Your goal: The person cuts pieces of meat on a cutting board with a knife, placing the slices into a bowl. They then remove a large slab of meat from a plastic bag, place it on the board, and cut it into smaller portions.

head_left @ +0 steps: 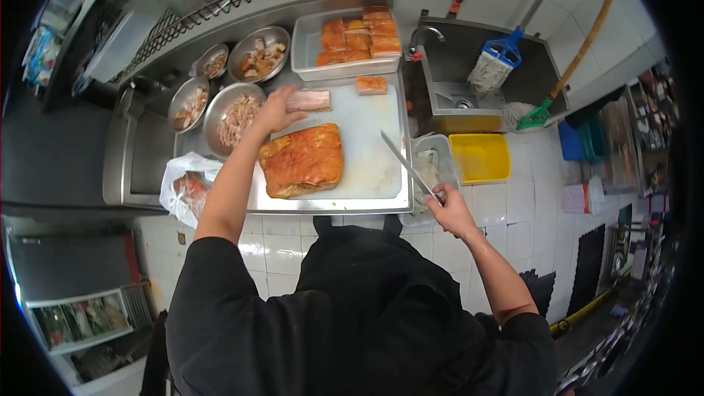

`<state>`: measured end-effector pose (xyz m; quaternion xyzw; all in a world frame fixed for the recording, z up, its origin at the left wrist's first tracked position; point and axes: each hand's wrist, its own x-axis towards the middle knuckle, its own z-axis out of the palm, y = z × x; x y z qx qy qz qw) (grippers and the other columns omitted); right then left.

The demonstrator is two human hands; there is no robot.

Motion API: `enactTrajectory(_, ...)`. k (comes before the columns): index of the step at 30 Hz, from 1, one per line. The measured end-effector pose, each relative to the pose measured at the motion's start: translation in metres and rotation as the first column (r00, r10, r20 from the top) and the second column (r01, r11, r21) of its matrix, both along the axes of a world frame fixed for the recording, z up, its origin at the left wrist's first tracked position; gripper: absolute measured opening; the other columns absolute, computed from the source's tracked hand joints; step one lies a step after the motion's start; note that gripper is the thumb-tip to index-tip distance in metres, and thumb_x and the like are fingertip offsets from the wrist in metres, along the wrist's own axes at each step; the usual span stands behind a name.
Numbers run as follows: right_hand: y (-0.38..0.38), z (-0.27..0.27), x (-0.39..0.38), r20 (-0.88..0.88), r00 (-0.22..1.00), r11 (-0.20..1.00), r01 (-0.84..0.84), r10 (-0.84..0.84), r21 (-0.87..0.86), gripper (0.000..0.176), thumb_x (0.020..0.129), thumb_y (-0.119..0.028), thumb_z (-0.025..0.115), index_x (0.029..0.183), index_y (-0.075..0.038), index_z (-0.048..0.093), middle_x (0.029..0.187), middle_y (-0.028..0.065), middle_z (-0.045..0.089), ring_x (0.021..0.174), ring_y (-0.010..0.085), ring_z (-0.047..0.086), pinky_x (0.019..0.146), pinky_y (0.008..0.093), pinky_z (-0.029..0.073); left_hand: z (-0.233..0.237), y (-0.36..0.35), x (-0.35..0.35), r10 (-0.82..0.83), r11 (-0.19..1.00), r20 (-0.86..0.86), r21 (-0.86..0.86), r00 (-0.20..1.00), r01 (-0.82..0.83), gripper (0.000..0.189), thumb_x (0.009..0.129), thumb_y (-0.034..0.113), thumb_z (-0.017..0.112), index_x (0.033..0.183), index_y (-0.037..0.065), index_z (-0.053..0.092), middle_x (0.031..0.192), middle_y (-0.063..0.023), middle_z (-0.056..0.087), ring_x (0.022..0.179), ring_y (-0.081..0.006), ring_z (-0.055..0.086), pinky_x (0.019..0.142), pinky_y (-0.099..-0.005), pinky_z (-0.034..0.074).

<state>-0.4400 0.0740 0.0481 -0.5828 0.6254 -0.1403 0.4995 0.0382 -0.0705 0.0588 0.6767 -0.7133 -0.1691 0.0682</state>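
Note:
A large slab of roast pork belly [302,160] with orange-brown skin lies on the white cutting board [370,143]. Behind it is a pale cut strip of pork belly [314,100]. My left hand [277,111] has its fingers and thumb around the strip's left end. In my right hand [451,213] is a long knife [408,161], gripped by its handle, the blade slanting up and left over the board's right edge. A small square pork piece [372,86] sits at the back of the board.
A plastic tub [308,66] of pork blocks stands behind the board. Metal bowls [233,119] of cut meat and a white plastic bag [176,176] are on the left. To the right are a sink [469,114], a yellow bin [480,158] and a translucent bin [440,150].

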Motion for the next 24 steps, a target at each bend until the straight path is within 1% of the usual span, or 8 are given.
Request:
enactTrajectory(1, -0.001, -0.002, 0.004, 0.004, 1.000, 1.000, -0.026, 0.026, 0.003, 0.041, 0.088, -0.021, 0.072, 0.115, 0.005, 0.056, 0.073, 0.0190, 0.065, 0.068, 0.0330, 0.067, 0.066, 0.0444, 0.052, 0.014, 0.015, 0.001, 0.002, 0.995, -0.244, 0.097, 0.970, 0.022, 0.091, 0.076, 0.037, 0.084, 0.150, 0.005, 0.042, 0.152, -0.0217, 0.045, 0.140, -0.0385, 0.043, 0.111, -0.0478, 0.043)
enactTrajectory(3, -0.001, -0.008, 0.012, 0.140, 0.989, 0.974, -0.019, 0.052, -0.225, 0.037, 0.092, -0.020, 0.067, 0.119, 0.003, 0.054, 0.073, 0.0195, 0.064, 0.063, 0.0279, 0.064, 0.062, 0.0425, 0.050, 0.024, 0.050, 0.006, 0.015, 0.968, -0.305, 0.245, 0.952, 0.063, 0.101, 0.073, 0.043, 0.086, 0.153, 0.004, 0.038, 0.154, -0.0218, 0.041, 0.142, -0.0405, 0.038, 0.114, -0.0467, 0.039)
enactTrajectory(5, -0.007, -0.003, 0.026, 0.163, 0.982, 0.947, -0.034, 0.091, -0.320, 0.034, 0.094, -0.019, 0.063, 0.119, 0.003, 0.053, 0.074, 0.0215, 0.065, 0.065, 0.0320, 0.065, 0.063, 0.0447, 0.050, 0.024, 0.089, 0.006, -0.299, 0.891, -0.130, 0.317, 0.945, 0.325, 0.115, 0.062, 0.048, 0.090, 0.156, 0.010, 0.034, 0.158, -0.0215, 0.034, 0.145, -0.0414, 0.034, 0.116, -0.0524, 0.032)
enactTrajectory(9, -0.029, -0.025, 0.036, 0.003, 0.971, 0.828, -0.203, 0.241, -0.523, 0.030, 0.097, -0.018, 0.055, 0.119, 0.004, 0.050, 0.079, 0.0285, 0.067, 0.073, 0.0466, 0.067, 0.070, 0.0541, 0.051, 0.011, 0.122, -0.019, -0.275, 0.938, 0.217, 0.276, 0.937, 0.212, 0.130, 0.052, 0.056, 0.090, 0.160, 0.019, 0.027, 0.162, -0.0217, 0.025, 0.148, -0.0460, 0.023, 0.117, -0.0618, 0.022)
enactTrajectory(12, -0.053, -0.027, 0.033, -0.249, 0.876, 0.852, -0.468, 0.413, -0.235, 0.029, 0.097, -0.018, 0.051, 0.117, 0.004, 0.050, 0.086, 0.0330, 0.067, 0.082, 0.0528, 0.065, 0.076, 0.0597, 0.050, 0.000, 0.116, -0.026, -0.225, 0.956, 0.236, 0.242, 0.945, 0.168, 0.134, 0.048, 0.063, 0.087, 0.161, 0.026, 0.024, 0.162, -0.0250, 0.021, 0.146, -0.0536, 0.020, 0.114, -0.0660, 0.017)
enactTrajectory(15, -0.062, -0.020, 0.034, -0.277, 0.838, 0.829, -0.527, 0.470, -0.188, 0.031, 0.096, -0.018, 0.049, 0.117, 0.005, 0.050, 0.088, 0.0342, 0.067, 0.083, 0.0523, 0.066, 0.078, 0.0601, 0.050, 0.000, 0.111, -0.029, -0.214, 0.958, 0.225, 0.237, 0.950, 0.160, 0.133, 0.048, 0.063, 0.087, 0.160, 0.027, 0.025, 0.160, -0.0279, 0.022, 0.144, -0.0532, 0.023, 0.113, -0.0658, 0.019)
enactTrajectory(21, -0.068, -0.029, 0.053, -0.266, 0.823, 0.821, -0.550, 0.502, -0.151, 0.031, 0.094, -0.016, 0.051, 0.116, 0.006, 0.049, 0.088, 0.0361, 0.066, 0.086, 0.0527, 0.066, 0.080, 0.0610, 0.050, -0.005, 0.093, -0.047, -0.287, 0.952, 0.168, 0.159, 0.943, 0.261, 0.132, 0.048, 0.064, 0.087, 0.160, 0.027, 0.028, 0.156, -0.0311, 0.025, 0.142, -0.0528, 0.027, 0.112, -0.0627, 0.022)
enactTrajectory(24, -0.052, -0.032, 0.078, -0.285, 0.884, 0.894, -0.422, 0.370, -0.151, 0.027, 0.093, -0.013, 0.052, 0.113, 0.005, 0.050, 0.086, 0.0356, 0.065, 0.085, 0.0545, 0.064, 0.079, 0.0602, 0.050, -0.014, 0.079, -0.051, -0.369, 0.928, 0.115, 0.105, 0.922, 0.358, 0.130, 0.048, 0.067, 0.086, 0.159, 0.026, 0.032, 0.155, -0.0308, 0.027, 0.141, -0.0515, 0.029, 0.112, -0.0614, 0.023)
